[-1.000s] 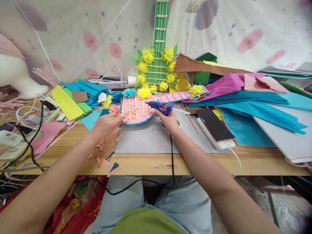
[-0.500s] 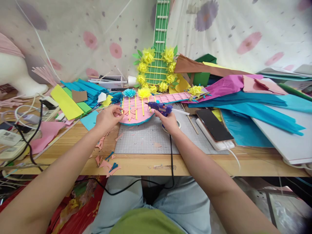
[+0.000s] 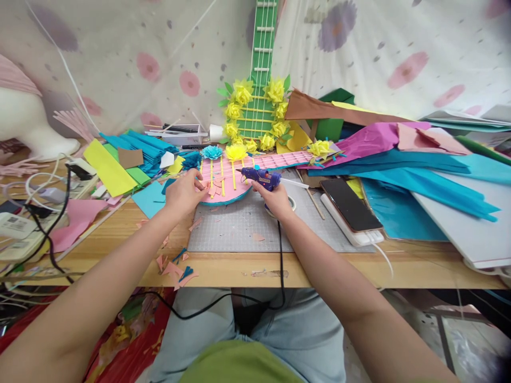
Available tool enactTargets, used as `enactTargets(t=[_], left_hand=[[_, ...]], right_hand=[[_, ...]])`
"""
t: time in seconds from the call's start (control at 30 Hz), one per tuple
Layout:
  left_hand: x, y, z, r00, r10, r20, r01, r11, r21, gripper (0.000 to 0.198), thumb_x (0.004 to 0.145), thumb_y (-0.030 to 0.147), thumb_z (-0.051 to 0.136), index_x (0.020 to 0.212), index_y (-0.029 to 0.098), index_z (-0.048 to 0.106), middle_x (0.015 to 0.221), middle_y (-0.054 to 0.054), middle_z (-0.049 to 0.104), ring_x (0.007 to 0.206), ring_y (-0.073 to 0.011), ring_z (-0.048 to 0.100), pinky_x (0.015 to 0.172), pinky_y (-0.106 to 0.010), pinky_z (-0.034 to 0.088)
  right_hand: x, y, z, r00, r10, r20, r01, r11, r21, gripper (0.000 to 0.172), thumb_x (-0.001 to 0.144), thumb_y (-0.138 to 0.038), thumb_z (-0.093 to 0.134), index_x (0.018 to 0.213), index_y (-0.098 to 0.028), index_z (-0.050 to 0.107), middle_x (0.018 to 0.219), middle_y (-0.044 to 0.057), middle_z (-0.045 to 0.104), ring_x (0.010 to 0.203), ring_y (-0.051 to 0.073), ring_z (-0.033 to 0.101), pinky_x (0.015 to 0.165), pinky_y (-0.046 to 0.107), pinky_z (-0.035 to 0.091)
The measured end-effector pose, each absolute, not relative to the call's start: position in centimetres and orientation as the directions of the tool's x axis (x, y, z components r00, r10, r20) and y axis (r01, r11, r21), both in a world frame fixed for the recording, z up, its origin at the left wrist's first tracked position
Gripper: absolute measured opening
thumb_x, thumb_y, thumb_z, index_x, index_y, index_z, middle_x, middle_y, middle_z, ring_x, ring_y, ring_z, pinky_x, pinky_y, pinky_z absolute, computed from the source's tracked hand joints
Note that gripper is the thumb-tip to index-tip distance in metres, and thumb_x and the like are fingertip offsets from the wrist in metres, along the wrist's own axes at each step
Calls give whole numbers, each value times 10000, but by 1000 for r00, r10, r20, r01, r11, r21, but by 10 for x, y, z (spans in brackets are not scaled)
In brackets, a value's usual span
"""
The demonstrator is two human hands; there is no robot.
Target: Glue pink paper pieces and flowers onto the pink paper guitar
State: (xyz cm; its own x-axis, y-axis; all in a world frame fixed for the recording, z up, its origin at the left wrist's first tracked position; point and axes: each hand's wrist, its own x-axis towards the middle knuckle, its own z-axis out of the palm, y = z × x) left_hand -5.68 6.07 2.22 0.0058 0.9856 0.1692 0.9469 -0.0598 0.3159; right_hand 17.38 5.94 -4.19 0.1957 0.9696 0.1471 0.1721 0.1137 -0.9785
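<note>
My right hand [image 3: 277, 199] is wrapped round a purple glue gun [image 3: 261, 177], with its nozzle pointing left over the pink paper guitar [image 3: 229, 196]. A white glue stick [image 3: 294, 183] sticks out of the gun's back. My left hand [image 3: 186, 191] is at the guitar's left edge, fingertips pinched together beside loose pink paper petals [image 3: 215, 187]; what they hold, if anything, is too small to make out. Yellow strips run across the guitar body. A blue paper flower [image 3: 211, 152] and a yellow paper flower [image 3: 237, 152] sit at its far edge.
A green paper guitar [image 3: 259, 114] with yellow flowers stands behind. The grey cutting mat [image 3: 235, 234] lies under my hands, paper scraps [image 3: 175, 271] to its left. A phone [image 3: 351, 205] rests on the right. The gun's black cord [image 3: 281, 260] drops over the table edge.
My left hand has moved a little right, closer to the pink petals, uncovering a dark blue paper piece on its left. My right hand and the glue gun have barely moved.
</note>
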Motion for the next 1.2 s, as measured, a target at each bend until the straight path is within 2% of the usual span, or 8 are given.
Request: enactTargets(t=[0.07,0.17,0.3,0.4,0.47,0.57,0.83,1.2], left_hand=[[-56,62,20,17,987,162,954,-64,294,290,739,273,627,1018,240,553,887,13,727,929,-205,629,669,-292,403],[-54,63,19,59,987,151,958,-99,270,175,740,245,623,901,233,557,889,9,727,966,-207,615,657,-286,389],[-54,64,22,49,990,129,943,-88,320,115,718,229,649,780,219,554,867,-6,720,876,-200,627,613,-281,362],[-54,67,24,46,994,104,926,-81,368,133,695,243,674,766,217,564,834,-8,720,814,-198,633,588,-279,348],[-55,69,23,53,992,111,924,-91,372,137,686,267,680,762,221,576,806,-5,722,798,-199,636,578,-275,342],[-56,72,21,43,993,111,926,-81,369,146,671,273,684,777,222,598,802,-9,727,762,-193,639,559,-267,332],[-57,69,23,0,999,43,911,-18,412,119,705,286,659,794,210,641,795,-21,725,716,-185,638,545,-269,342],[-78,80,8,7,992,128,764,-88,640,230,701,394,603,772,196,695,788,-36,715,737,-178,628,660,-277,437]], right_hand=[[173,59,-42,199,969,145,170,112,-979,430,648,-553,693,835,-165,692,846,65,715,863,224,654,823,352,484],[172,59,-41,207,973,99,104,79,-991,412,634,-548,701,775,-163,664,773,61,697,778,202,651,723,320,501],[165,55,-30,114,993,-10,-198,13,-980,395,632,-543,712,752,-180,611,785,52,672,732,172,667,610,264,508],[150,53,-16,-50,999,-21,-421,-40,-906,397,612,-488,765,808,-203,570,853,23,649,796,175,693,648,261,539],[135,54,-8,-158,987,-8,-493,-86,-866,413,605,-438,792,842,-216,536,860,6,628,819,189,697,667,284,558],[114,61,-3,-250,968,-20,-476,-140,-868,410,627,-382,793,852,-223,490,814,-4,598,820,204,691,676,323,574],[93,79,-9,-126,990,-58,-243,-87,-966,325,669,-288,743,833,-208,474,740,-42,552,688,132,644,673,295,545],[92,84,-11,-144,987,-73,-268,-109,-957,438,606,-345,788,873,-218,465,774,-43,565,645,113,622,607,277,534]])
